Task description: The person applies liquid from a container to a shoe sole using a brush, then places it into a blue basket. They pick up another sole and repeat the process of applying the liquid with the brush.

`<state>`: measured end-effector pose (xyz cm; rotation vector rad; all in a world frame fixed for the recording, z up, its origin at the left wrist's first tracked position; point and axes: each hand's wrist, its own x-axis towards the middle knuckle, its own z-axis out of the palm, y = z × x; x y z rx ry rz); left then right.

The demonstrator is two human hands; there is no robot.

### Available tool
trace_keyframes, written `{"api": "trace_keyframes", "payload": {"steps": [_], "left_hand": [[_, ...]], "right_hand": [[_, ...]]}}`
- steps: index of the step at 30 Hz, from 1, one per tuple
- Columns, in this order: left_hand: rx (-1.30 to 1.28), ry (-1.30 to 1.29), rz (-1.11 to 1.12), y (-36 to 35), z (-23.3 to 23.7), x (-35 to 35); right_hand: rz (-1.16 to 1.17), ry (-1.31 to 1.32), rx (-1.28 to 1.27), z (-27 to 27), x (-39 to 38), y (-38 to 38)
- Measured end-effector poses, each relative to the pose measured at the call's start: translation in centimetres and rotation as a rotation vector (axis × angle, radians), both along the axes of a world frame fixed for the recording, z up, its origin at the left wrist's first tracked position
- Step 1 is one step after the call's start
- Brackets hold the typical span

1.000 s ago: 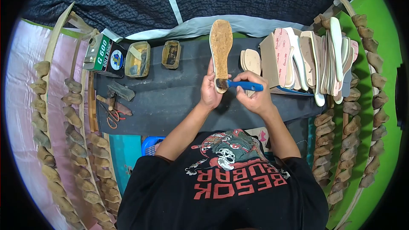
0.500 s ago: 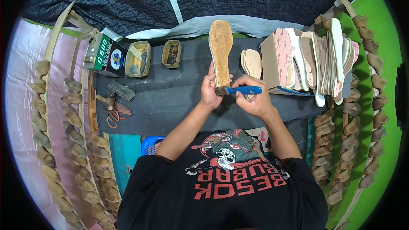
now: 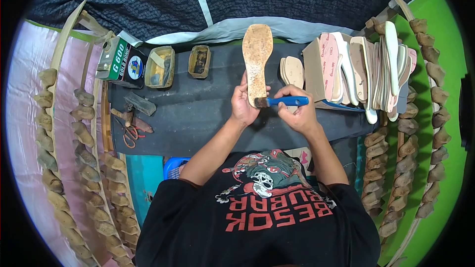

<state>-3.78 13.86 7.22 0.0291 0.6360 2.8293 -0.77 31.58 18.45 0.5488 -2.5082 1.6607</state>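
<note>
My left hand (image 3: 244, 106) grips the narrow heel end of a tan, speckled shoe insole (image 3: 257, 52), its wide toe end pointing away from me over the table. In my right hand (image 3: 300, 111) is a blue-handled brush (image 3: 288, 101), held sideways. The dark bristles touch the insole near its heel end, close to my left fingers. The insole's surface looks glossy in places. My left fingers are partly hidden behind the insole.
A glue can (image 3: 120, 63) and two yellowish tubs (image 3: 160, 80) stand at the back left. Scissors (image 3: 131, 137), a hammer (image 3: 129, 117) and a dark block (image 3: 140, 104) lie nearer. At right, a cardboard box (image 3: 313, 70) holds many insoles. Racks of wooden shoe lasts (image 3: 48, 139) flank both sides.
The brush has shifted slightly right and up at the heel end. The insole has tilted a little and its surface now catches more light.
</note>
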Motion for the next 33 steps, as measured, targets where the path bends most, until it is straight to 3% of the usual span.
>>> {"api": "trace_keyframes", "payload": {"steps": [4, 8, 12, 19, 33], "left_hand": [[0.056, -0.058, 0.017, 0.6, 0.4, 0.1], [0.150, -0.178, 0.035, 1.4, 0.8, 0.7], [0.134, -0.007, -0.023, 0.3, 0.1, 0.8], [0.152, -0.139, 0.018, 0.2, 0.8, 1.0], [0.093, -0.040, 0.059, 0.3, -0.7, 0.6]], "right_hand": [[-0.068, 0.072, -0.080, 0.3, -0.4, -0.8], [0.019, 0.069, -0.044, 0.3, -0.2, -1.8], [0.060, -0.007, -0.021, 0.7, 0.2, -1.4], [0.028, 0.002, -0.051, 0.9, -0.5, -1.4], [-0.077, 0.088, 0.021, 0.8, 0.6, 0.2]]}}
